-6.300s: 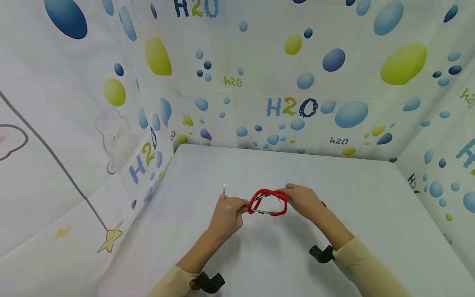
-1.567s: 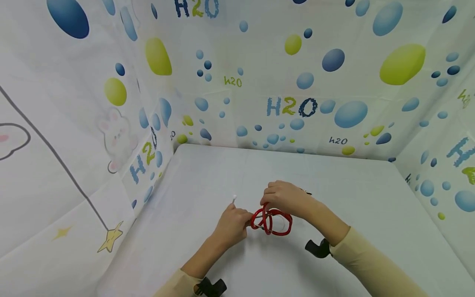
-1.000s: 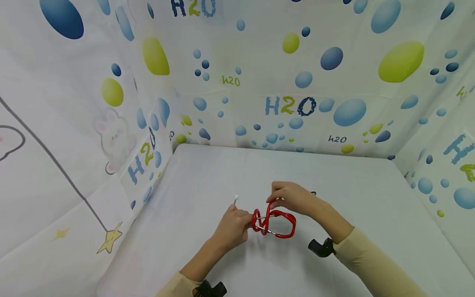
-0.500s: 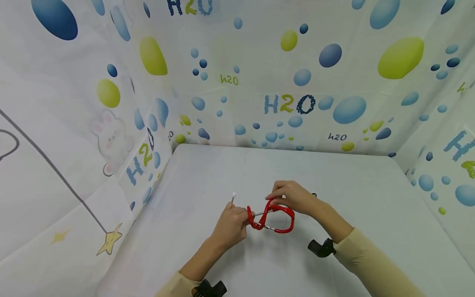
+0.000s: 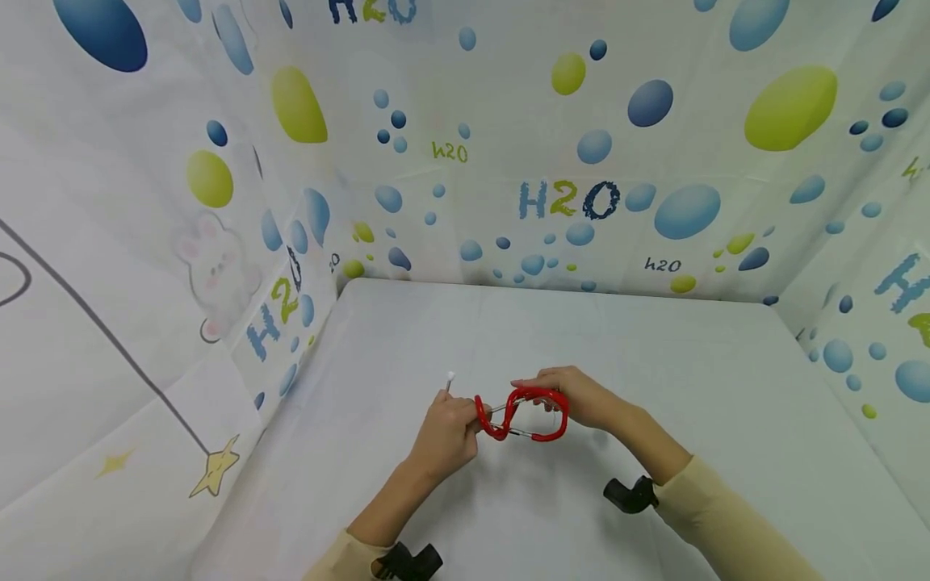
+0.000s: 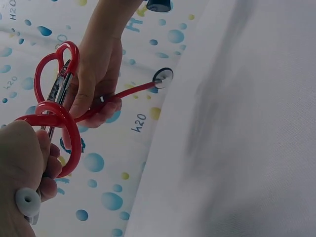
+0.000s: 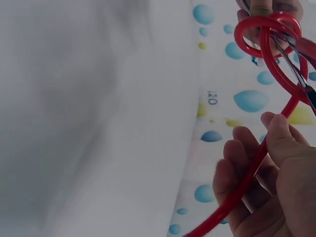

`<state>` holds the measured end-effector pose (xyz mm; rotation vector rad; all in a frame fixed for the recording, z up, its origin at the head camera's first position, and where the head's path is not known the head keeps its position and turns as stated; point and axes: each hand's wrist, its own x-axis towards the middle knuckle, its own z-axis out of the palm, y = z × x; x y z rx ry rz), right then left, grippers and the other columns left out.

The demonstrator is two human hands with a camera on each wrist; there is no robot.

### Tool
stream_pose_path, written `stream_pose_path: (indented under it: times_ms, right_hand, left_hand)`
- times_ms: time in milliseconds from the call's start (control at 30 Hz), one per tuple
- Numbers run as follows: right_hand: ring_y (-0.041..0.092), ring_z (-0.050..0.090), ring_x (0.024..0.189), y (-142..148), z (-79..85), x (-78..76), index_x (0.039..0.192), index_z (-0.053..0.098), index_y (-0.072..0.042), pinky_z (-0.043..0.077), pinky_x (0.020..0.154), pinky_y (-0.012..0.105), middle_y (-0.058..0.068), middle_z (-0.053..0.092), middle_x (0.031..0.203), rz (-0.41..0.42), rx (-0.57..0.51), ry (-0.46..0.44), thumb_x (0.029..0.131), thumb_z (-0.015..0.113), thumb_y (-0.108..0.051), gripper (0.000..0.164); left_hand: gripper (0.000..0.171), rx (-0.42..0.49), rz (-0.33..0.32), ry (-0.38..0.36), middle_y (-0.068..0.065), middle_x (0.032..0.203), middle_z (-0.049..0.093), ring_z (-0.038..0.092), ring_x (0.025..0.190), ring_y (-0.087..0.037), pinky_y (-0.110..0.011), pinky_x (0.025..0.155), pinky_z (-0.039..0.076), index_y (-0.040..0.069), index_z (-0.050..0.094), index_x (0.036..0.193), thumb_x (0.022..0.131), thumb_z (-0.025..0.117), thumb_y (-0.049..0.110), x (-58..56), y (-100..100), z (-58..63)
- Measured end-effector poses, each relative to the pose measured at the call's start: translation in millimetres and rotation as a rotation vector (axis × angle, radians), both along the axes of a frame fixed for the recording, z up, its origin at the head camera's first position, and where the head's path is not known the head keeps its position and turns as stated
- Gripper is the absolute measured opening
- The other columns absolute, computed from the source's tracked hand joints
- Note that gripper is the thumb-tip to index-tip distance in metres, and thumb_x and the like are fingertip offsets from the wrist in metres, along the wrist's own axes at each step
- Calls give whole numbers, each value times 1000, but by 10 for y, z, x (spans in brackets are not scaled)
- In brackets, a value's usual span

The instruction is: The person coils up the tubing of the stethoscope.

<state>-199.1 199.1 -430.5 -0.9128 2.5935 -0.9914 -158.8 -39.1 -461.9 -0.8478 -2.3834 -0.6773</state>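
A stethoscope with red tubing (image 5: 550,437) is held above the table between both hands. My left hand (image 5: 445,434) grips its metal ear tubes, and a white ear tip (image 5: 450,376) sticks up past the thumb. The tubing loops around the metal tubes beside the left fingers, as the left wrist view shows. My right hand (image 5: 581,397) is at the far end of the loops. In the right wrist view its thumb and fingers hold the free length of tube (image 7: 252,168). The round chest piece (image 6: 163,77) dangles beyond that hand, hidden in the head view.
A white-covered table (image 5: 407,331) lies below the hands. Printed cloth with blue and green spots (image 5: 686,216) stands behind it and along both sides. A black wrist camera (image 5: 630,495) sits at the right cuff, and another black camera (image 5: 410,562) at the left.
Over the last seconds a red loop came to wrap the metal tubes near my left hand. Since half a second ago, my right fingers have lowered behind the loops and both hands shifted slightly left.
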Motion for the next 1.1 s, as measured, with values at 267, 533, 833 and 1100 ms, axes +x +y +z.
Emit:
stream_pose_path:
  times_ms: [267,533,833,1100]
  right_hand:
    - [8,60,72,-4,-71,83,94,69,-23,49,66,27,-5,68,75,-98,29,-119,86,51,-47,30]
    - [15,67,74,-24,-189,189,109,54,-12,53,68,30,1,70,84,-131,-109,-243,84,61,-32,33]
    - [26,67,83,-92,-311,380,113,46,-8,53,68,29,14,67,98,-136,-210,-310,88,56,-21,30]
    - [29,66,83,-224,-384,591,132,19,-13,53,71,29,18,64,105,-176,-362,-403,90,53,-15,54]
  left_hand:
    - [13,59,27,-12,7,64,66,56,56,-3,-22,59,33,12,71,76,70,67,0,-12,-6,27]
    - [15,82,88,-52,5,67,68,57,56,-4,-21,59,34,11,71,74,69,64,-2,-36,-18,29]
    - [17,85,158,-93,4,63,67,48,47,-2,-22,59,33,10,71,72,70,60,-3,-58,-29,39]
    - [17,137,219,-140,5,52,59,38,44,-3,-24,58,35,9,68,66,69,58,-5,-76,-24,35]
